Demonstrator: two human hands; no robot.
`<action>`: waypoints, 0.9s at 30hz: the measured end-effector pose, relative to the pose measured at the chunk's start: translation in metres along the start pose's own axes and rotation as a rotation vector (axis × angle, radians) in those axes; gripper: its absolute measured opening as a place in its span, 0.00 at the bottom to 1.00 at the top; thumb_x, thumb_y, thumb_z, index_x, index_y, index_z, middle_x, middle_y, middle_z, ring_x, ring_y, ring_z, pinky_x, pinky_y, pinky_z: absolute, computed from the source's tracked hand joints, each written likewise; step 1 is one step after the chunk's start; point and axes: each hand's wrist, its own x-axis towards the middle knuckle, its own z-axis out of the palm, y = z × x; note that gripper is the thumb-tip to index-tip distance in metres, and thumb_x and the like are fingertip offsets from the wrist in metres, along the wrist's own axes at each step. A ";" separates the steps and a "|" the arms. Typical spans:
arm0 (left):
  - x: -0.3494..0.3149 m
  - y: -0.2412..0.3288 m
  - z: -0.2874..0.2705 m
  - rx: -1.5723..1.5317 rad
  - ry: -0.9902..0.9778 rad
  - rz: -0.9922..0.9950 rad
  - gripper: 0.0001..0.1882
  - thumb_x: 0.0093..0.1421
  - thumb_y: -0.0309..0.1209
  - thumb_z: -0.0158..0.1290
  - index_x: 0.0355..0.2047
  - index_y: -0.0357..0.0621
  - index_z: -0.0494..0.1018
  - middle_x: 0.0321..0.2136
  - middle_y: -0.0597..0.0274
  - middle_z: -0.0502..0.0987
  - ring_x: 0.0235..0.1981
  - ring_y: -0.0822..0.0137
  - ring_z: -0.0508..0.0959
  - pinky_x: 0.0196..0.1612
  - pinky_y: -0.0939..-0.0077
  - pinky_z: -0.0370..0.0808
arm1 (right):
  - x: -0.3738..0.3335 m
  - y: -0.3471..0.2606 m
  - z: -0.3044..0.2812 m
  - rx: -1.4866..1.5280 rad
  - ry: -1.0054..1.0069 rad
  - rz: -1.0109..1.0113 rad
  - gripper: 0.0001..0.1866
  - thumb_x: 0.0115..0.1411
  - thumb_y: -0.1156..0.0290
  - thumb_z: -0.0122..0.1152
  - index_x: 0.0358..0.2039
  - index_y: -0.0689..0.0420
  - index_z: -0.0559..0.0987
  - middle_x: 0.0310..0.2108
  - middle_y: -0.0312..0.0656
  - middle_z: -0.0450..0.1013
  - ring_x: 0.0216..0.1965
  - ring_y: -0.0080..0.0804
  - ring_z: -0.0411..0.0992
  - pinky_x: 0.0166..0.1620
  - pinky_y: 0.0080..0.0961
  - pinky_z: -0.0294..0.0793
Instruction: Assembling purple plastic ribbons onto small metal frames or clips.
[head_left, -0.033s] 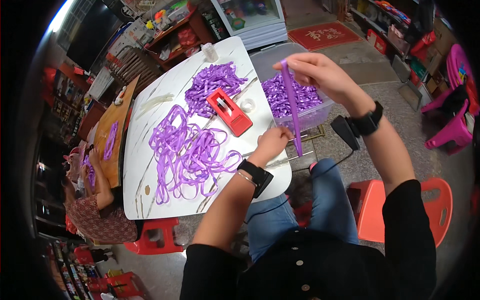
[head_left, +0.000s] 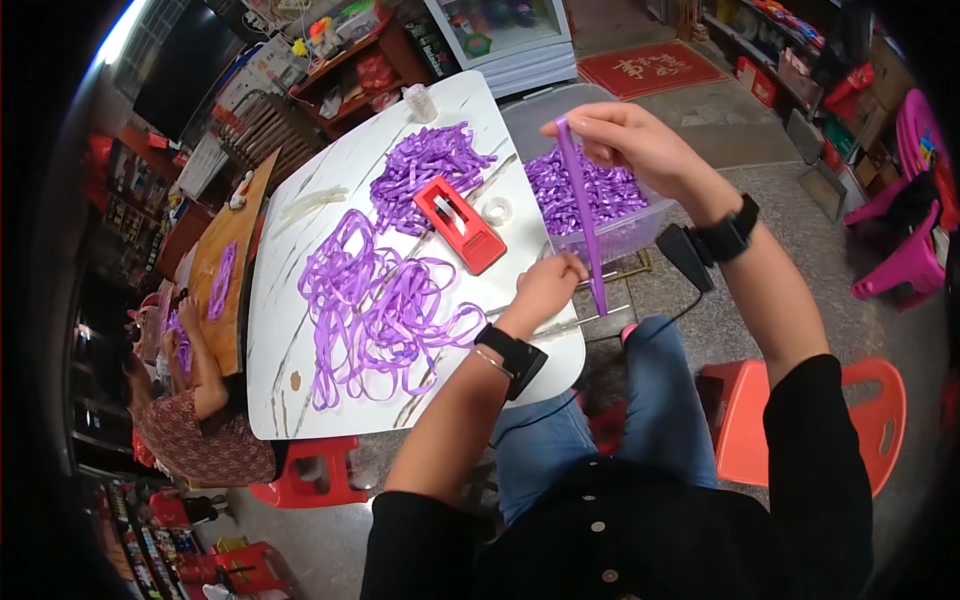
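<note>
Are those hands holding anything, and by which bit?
The right hand pinches a purple ribbon by its top end. Whether the left hand holds anything can't be told.

A narrow, glossy purple ribbon (head_left: 582,205) stands stretched straight and nearly upright, leaning slightly, its lower end at a thin, straight rod (head_left: 620,310); whether it loops around the rod is unclear

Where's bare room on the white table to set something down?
White table: a strip along its left edge, outside the loose purple loops, with one brown mark; another patch between the pale strips, purple ribbon pile and clear jar. Crowded: the middle, with loops, pile, red tape dispenser and tape roll; also the right edge, by the left hand.
</note>
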 end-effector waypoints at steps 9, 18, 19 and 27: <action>-0.005 -0.013 -0.005 -0.399 0.010 -0.063 0.10 0.57 0.34 0.42 0.30 0.39 0.65 0.20 0.57 0.69 0.24 0.67 0.69 0.30 0.75 0.66 | 0.063 0.138 -0.026 0.113 -0.031 0.424 0.14 0.58 0.61 0.48 0.41 0.52 0.75 0.15 0.21 0.56 0.17 0.09 0.51 0.19 0.07 0.47; -0.001 -0.005 -0.002 -0.349 -0.074 -0.005 0.07 0.55 0.30 0.47 0.31 0.39 0.69 0.18 0.69 0.68 0.20 0.79 0.65 0.24 0.84 0.63 | 0.025 0.249 -0.029 0.146 0.042 0.587 0.10 0.54 0.62 0.50 0.28 0.53 0.77 0.15 0.26 0.63 0.16 0.12 0.58 0.16 0.09 0.49; -0.001 -0.011 -0.002 -0.338 -0.109 0.004 0.07 0.57 0.29 0.46 0.32 0.38 0.70 0.21 0.73 0.69 0.23 0.83 0.65 0.26 0.88 0.62 | 0.018 0.260 -0.024 0.122 0.036 0.632 0.10 0.54 0.62 0.50 0.22 0.53 0.75 0.15 0.28 0.64 0.15 0.13 0.58 0.16 0.11 0.50; -0.009 0.003 -0.008 -0.093 -0.005 0.039 0.09 0.51 0.33 0.52 0.30 0.42 0.75 0.21 0.60 0.74 0.23 0.73 0.73 0.28 0.80 0.68 | -0.096 0.284 0.004 0.009 0.059 0.886 0.12 0.54 0.63 0.48 0.20 0.52 0.75 0.11 0.28 0.63 0.10 0.15 0.55 0.14 0.15 0.49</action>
